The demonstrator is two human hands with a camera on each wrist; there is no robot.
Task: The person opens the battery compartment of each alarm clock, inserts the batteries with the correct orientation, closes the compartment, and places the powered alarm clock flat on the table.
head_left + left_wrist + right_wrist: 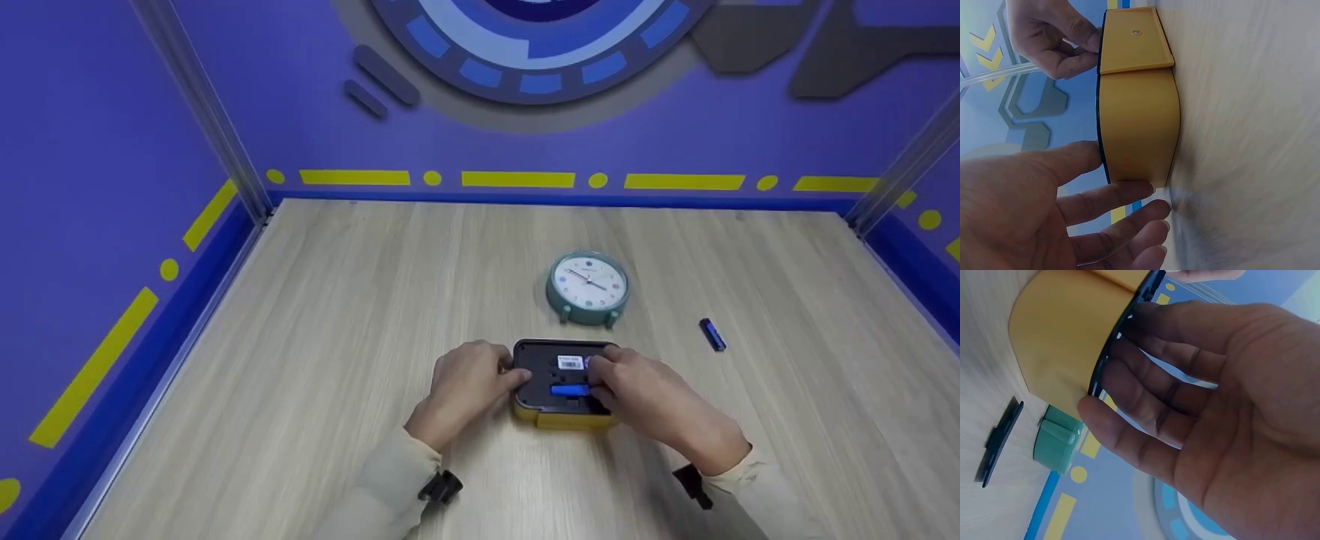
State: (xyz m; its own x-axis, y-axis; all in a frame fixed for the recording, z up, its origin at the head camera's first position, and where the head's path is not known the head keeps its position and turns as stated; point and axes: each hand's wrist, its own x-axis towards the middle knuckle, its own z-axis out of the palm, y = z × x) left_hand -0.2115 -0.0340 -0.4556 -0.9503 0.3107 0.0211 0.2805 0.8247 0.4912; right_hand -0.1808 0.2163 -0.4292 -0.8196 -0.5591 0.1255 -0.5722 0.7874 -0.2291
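A yellow-cased clock (574, 421) lies face down, its black back (538, 391) upward with a barcode label (570, 363). My left hand (469, 386) grips its left end, thumb on the back's edge and index finger against the yellow side (1140, 112). A blue battery (568, 390) lies across the back, its right end covered by my right hand (645, 390). The thumb and index finger of that hand pinch at this end, and the tips are partly hidden. In the right wrist view, other fingers (1126, 385) rest along the black rim.
Beyond the yellow case, a round green clock (589, 289) lies face up with its two feet toward me. To the right is a small black battery cover (712, 335), seen edge-on in the right wrist view. Blue panels (525, 157) wall the wooden table at the back and sides.
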